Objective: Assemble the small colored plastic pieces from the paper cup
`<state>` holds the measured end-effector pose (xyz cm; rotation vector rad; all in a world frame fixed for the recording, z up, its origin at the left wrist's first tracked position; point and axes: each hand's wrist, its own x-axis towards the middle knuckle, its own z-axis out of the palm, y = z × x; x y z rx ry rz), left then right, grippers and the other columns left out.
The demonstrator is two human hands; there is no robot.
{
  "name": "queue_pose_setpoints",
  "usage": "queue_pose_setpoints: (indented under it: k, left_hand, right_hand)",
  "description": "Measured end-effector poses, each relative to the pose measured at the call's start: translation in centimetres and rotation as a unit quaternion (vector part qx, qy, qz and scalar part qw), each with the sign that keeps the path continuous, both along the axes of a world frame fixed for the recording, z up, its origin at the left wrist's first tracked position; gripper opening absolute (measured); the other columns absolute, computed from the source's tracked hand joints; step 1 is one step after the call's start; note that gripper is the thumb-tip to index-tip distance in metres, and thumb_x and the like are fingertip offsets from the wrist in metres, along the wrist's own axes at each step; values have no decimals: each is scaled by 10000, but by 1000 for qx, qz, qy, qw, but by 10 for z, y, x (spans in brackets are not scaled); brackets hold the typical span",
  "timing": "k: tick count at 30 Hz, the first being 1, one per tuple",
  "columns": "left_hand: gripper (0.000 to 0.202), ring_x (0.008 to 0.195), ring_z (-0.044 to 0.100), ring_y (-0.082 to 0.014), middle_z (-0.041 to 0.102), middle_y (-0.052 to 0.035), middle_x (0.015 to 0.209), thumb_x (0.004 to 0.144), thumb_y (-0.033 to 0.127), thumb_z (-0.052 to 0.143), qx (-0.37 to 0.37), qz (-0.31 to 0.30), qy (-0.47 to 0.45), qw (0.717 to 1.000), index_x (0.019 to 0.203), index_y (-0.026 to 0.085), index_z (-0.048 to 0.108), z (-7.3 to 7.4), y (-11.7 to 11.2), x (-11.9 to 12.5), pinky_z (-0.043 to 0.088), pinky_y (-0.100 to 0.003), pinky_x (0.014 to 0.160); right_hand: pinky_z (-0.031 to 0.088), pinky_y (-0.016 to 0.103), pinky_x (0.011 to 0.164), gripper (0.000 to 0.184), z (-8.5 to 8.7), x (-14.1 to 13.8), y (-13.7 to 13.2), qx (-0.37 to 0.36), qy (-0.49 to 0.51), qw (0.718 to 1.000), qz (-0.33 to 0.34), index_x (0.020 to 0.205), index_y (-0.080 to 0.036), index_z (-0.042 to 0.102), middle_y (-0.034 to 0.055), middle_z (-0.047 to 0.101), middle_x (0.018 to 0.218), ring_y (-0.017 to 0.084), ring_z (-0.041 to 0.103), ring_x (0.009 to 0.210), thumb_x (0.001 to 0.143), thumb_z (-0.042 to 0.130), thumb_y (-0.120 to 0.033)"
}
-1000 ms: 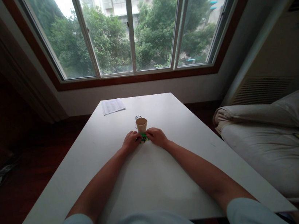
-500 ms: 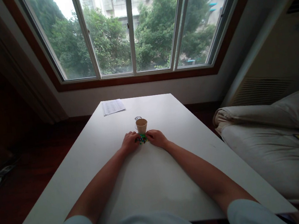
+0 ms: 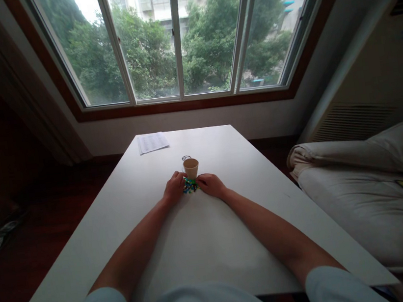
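Observation:
A light brown paper cup [image 3: 191, 169] stands upright on the white table. Just in front of it lies a heap of small beads or pieces [image 3: 190, 186] in green, blue, yellow and dark colours, too small to name surely. My left hand [image 3: 175, 186] rests to the left of the heap, its curled fingertips close to the cup's lower left side; whether they touch it I cannot tell. On the opposite side, my right hand [image 3: 210, 185] has its fingers bent together at the heap's right edge. What either hand pinches is too small to make out.
Behind the cup lies a thin dark looped object [image 3: 186, 158]. Printed sheets of paper [image 3: 153, 142] lie at the table's far left corner. A padded, pale sofa or bed [image 3: 336, 187] stands right of the table [image 3: 207, 249], and a window [image 3: 175, 40] fills the wall beyond.
My left hand has shifted a little away from me, toward the cup's side, and more of the colourful heap shows. The right hand stays nearly in place.

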<state>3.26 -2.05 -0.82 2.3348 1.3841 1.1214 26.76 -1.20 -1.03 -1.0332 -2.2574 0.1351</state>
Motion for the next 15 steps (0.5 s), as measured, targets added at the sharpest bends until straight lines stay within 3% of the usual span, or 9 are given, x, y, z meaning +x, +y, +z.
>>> queue_pose_setpoints:
  k: [10, 15]
  left_hand:
    - [323, 916, 645, -165, 676, -50, 1041, 852, 70, 545, 19, -42, -108, 993, 1120, 212, 654, -3, 4, 4, 545, -313, 864]
    - [258, 904, 647, -164, 700, -38, 1013, 858, 100, 565, 6, -51, -132, 990, 1076, 210, 649, -5, 4, 7, 553, -310, 845]
  right_hand:
    - [473, 273, 735, 192, 0, 0, -1, 12, 18, 1000, 6, 834, -223, 719, 20, 699, 804, 163, 612, 756, 970, 584, -229]
    - [521, 337, 823, 175, 10, -1, -7, 68, 48, 996, 25, 927, -239, 738, 62, 711, 928, 210, 620, 911, 995, 581, -277]
